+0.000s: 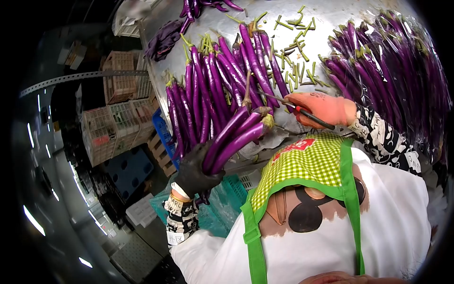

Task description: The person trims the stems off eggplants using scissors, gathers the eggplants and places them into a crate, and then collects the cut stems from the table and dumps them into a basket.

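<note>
My left hand (201, 163), in a black glove, is closed around a bunch of long purple eggplants (236, 137). Their stem ends point up and to the right; one carries a long brown stalk. In an orange glove, my right hand (319, 109) grips scissors (309, 116) with red and black handles. The thin blades reach left, close to the stem ends of the held eggplants. Behind both hands, a pile of loose eggplants (203, 90) lies on the metal table (269, 9), with cut green stems (298, 47) scattered beside it.
Eggplants in clear plastic (378, 61) fill the table's right side. A dark purple cloth (163, 40) lies at its left edge, and more eggplants (191, 12) are at the far end. Plastic crates (113, 128) stand left, a teal crate (231, 189) below the table edge.
</note>
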Demonstrator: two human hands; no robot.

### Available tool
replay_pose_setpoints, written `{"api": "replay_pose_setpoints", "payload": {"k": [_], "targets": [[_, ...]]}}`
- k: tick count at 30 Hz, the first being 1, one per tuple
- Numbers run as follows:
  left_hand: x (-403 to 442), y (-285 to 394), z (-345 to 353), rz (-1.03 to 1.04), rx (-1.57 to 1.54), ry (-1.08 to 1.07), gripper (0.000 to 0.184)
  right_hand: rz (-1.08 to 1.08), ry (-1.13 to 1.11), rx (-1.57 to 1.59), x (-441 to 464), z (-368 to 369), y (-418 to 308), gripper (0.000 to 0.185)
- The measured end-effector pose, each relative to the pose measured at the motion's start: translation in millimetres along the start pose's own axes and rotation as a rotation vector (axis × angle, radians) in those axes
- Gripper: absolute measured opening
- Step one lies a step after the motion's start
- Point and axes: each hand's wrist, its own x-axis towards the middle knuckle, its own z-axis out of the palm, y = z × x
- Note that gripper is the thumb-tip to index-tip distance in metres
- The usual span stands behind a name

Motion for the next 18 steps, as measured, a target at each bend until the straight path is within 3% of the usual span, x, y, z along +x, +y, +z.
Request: {"api": "replay_pose_setpoints", "payload": {"k": [8,13,15,16,17,18], "targets": [[9,8,2,0.054,0.017,-0.048,0.087,0.006,-0.1,0.107,18,-7,-4,0.046],[14,3,2,0.037,-0.21,0.018,0.078,0.257,0.281,-0.242,7,9,14,0.036],[13,3,1,-0.116,-0.435,0.06,0.076,0.41,0.526,-0.304,6,10,16,0.041],[12,3,0,-0.192,-0.547,0.081,0.075,0.376,0.535,-0.458,2,11,26,0.044],[10,-17,5,-0.099,-0.471,0.137,0.063,0.34,0.545,-0.614,-4,12,46,0.046],[11,-25,8,-0.191,-0.616,0.196,0.06,0.302,0.552,-0.769,-7,11,57,0.049]]}}
